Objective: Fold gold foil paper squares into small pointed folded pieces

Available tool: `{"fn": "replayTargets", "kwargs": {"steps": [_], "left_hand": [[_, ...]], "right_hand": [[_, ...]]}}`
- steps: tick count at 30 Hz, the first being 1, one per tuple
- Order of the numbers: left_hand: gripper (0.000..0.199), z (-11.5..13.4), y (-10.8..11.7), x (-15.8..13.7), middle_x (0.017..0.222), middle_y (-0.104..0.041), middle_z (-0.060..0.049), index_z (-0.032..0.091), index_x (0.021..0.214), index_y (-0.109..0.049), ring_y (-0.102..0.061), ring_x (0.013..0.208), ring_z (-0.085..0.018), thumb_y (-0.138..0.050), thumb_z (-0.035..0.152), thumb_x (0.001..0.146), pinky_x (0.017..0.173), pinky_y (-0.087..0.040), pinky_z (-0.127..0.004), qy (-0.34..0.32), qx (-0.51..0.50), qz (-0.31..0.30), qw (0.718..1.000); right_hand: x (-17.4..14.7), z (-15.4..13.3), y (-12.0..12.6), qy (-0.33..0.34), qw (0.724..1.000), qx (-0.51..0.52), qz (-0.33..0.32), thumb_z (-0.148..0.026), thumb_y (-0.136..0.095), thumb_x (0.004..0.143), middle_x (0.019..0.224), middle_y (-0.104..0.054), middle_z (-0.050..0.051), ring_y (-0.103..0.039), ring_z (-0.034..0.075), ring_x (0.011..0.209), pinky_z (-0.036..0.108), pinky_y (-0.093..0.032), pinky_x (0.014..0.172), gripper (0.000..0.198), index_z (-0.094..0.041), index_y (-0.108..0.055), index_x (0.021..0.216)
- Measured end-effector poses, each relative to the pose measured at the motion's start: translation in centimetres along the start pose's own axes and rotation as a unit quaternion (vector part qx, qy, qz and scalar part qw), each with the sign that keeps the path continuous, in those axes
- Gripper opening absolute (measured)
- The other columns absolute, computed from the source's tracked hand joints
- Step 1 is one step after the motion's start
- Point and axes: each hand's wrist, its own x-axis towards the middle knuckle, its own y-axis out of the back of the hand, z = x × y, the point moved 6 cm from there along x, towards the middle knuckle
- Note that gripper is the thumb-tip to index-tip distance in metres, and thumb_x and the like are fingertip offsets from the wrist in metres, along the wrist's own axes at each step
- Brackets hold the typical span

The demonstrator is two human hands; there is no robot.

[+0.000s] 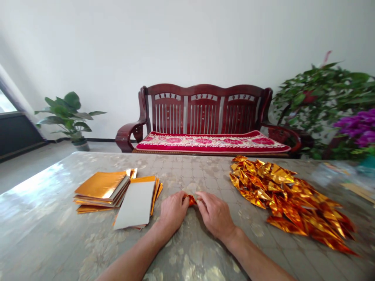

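Observation:
A small piece of folded gold foil paper [191, 200] is pinched between my two hands, just above the table's middle. My left hand [175, 208] grips its left end, and my right hand [215, 214] grips its right end; fingers hide most of its shape. Left of my left hand lies a stack of foil sheets [136, 205] with a pale backing side up. Beside that, farther left, sits another stack of sheets [101, 184] with its shiny gold side up. On the right, a heap of pointed folded gold foil pieces [287, 195] spreads over the table.
The table [96, 249] has a patterned, glossy cover. At its right edge lie clear plastic bags [331, 171] and a flat tan piece [359, 192]. Beyond stands a dark red wooden bench [204, 113] with a red patterned cushion [211, 142]. Potted plants [68, 117] flank it.

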Motion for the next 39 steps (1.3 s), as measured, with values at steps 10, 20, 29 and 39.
{"fn": "replayTargets", "kwargs": {"steps": [10, 20, 29, 39], "left_hand": [[0.031, 0.4, 0.3, -0.1, 0.090, -0.075, -0.006, 0.022, 0.092, -0.067, -0.069, 0.085, -0.020, -0.037, 0.028, 0.096, 0.068, -0.041, -0.026, 0.018, 0.016, -0.025, 0.999], [0.032, -0.5, 0.1, 0.2, 0.094, -0.077, -0.003, 0.026, 0.097, -0.072, -0.069, 0.092, -0.020, -0.040, 0.025, 0.092, 0.073, -0.041, -0.025, 0.025, -0.086, -0.020, 0.996], [0.032, -0.7, 0.2, 0.4, 0.087, -0.076, -0.003, 0.024, 0.095, -0.073, -0.068, 0.082, -0.020, -0.041, 0.024, 0.091, 0.067, -0.038, -0.025, 0.026, -0.109, -0.004, 0.994], [0.032, -1.1, 0.2, 0.8, 0.073, -0.072, -0.003, 0.021, 0.091, -0.073, -0.065, 0.070, -0.017, -0.041, 0.023, 0.092, 0.063, -0.037, -0.023, 0.028, -0.137, -0.006, 0.990]], "right_hand": [[0.0, -1.2, -0.6, 0.025, 0.988, -0.149, -0.042, -0.022, -0.046, 0.100, 0.077, -0.069, 0.002, -0.064, 0.017, 0.067, 0.027, -0.032, 0.058, 0.018, -0.023, -0.061, 0.089], [0.1, 0.5, -1.1, -0.037, 0.999, 0.033, -0.022, -0.011, -0.048, 0.092, 0.097, -0.073, 0.003, -0.068, 0.018, 0.090, 0.026, -0.047, 0.077, 0.024, -0.024, -0.066, 0.103], [0.3, 1.4, -1.2, -0.020, 0.992, 0.122, 0.028, -0.006, -0.045, 0.086, 0.095, -0.072, 0.005, -0.068, 0.018, 0.089, 0.030, -0.053, 0.081, 0.035, -0.022, -0.072, 0.104], [0.7, 1.2, 0.9, 0.046, 0.983, 0.178, 0.022, -0.009, -0.041, 0.093, 0.115, -0.065, 0.006, -0.062, 0.016, 0.107, 0.029, -0.050, 0.094, 0.039, -0.024, -0.069, 0.115]]}}
